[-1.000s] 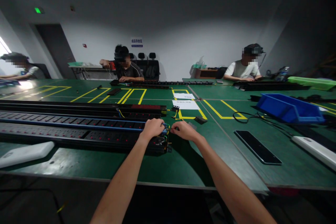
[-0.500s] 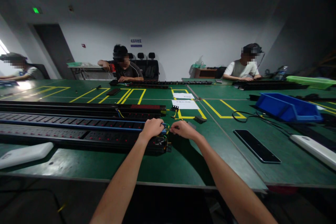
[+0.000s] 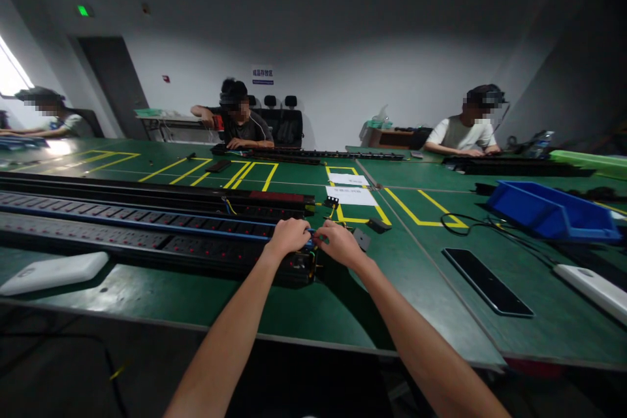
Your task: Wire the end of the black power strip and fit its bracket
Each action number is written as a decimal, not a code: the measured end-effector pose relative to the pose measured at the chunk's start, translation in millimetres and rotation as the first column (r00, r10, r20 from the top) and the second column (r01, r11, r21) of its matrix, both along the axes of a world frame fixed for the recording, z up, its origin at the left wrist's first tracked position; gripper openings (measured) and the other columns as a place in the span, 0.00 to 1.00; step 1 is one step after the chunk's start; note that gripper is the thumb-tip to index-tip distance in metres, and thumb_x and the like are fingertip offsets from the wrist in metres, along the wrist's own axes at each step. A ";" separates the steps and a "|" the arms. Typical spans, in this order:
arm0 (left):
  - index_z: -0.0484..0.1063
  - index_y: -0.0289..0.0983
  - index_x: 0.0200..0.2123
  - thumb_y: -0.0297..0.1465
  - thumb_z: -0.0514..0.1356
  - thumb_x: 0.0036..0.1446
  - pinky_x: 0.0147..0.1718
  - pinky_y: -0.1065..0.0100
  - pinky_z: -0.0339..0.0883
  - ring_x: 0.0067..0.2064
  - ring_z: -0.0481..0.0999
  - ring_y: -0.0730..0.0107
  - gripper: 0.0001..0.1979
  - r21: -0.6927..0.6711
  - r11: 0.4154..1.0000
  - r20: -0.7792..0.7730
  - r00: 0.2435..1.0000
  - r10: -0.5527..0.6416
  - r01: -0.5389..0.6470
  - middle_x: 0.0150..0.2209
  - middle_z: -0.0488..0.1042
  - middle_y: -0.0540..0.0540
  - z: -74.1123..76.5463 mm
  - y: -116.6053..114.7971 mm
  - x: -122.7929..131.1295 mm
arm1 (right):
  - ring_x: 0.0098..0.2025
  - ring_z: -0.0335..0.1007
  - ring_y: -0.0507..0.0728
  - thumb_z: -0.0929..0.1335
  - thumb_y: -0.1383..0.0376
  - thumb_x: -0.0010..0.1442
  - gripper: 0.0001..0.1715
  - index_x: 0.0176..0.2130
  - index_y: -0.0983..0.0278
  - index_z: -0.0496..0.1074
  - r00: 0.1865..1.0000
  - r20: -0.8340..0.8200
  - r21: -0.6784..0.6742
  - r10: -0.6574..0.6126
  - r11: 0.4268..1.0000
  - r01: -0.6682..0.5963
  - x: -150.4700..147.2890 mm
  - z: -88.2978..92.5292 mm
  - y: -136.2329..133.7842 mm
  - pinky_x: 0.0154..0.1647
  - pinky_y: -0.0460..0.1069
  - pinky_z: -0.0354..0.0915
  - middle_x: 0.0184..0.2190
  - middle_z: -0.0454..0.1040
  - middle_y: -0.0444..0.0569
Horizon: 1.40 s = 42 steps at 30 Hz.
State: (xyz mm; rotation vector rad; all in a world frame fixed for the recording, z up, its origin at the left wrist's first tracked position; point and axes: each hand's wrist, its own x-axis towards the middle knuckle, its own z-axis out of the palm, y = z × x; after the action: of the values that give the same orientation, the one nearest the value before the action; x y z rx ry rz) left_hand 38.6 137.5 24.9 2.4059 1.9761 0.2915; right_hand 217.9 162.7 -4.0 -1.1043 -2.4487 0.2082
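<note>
A long black power strip (image 3: 147,241) with many sockets and red switches lies across the green table (image 3: 318,313). My left hand (image 3: 289,236) is closed over its right end, knuckles up, on a blue wire (image 3: 147,225) that runs along the strip. My right hand (image 3: 337,243) pinches the thin wires (image 3: 313,235) that come out of that same end, fingertips almost touching the left hand. A second long black strip (image 3: 196,199) lies just behind the first. What the fingers hold beyond the wires is hidden.
A white flat cover (image 3: 53,272) lies at the near left. A phone (image 3: 487,272), a black cable (image 3: 465,222), a blue bin (image 3: 551,211) and a white piece (image 3: 592,287) are at the right. Papers (image 3: 350,194) sit inside yellow tape. Three people work at the far side.
Both hands have stayed at the strip's right end and drawn slightly closer together. The head camera has shifted, so the scene sits a little lower and to the right.
</note>
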 end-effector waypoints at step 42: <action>0.79 0.45 0.47 0.32 0.51 0.62 0.51 0.61 0.68 0.51 0.79 0.58 0.18 -0.006 1.000 -0.048 0.999 -0.024 0.024 0.48 0.81 0.44 -0.2 2.6 -2.6 | 0.31 0.67 0.53 0.71 0.72 0.56 0.07 0.34 0.65 0.82 0.947 -0.321 -0.104 0.004 0.994 -0.039 -10.6 -17.6 9.5 0.31 0.45 0.57 0.28 0.74 0.47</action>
State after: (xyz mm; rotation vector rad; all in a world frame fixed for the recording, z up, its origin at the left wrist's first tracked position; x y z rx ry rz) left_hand 36.0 140.1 24.7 2.4544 1.9623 0.2304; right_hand 207.3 172.3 -21.6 -0.9990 -2.1793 0.4940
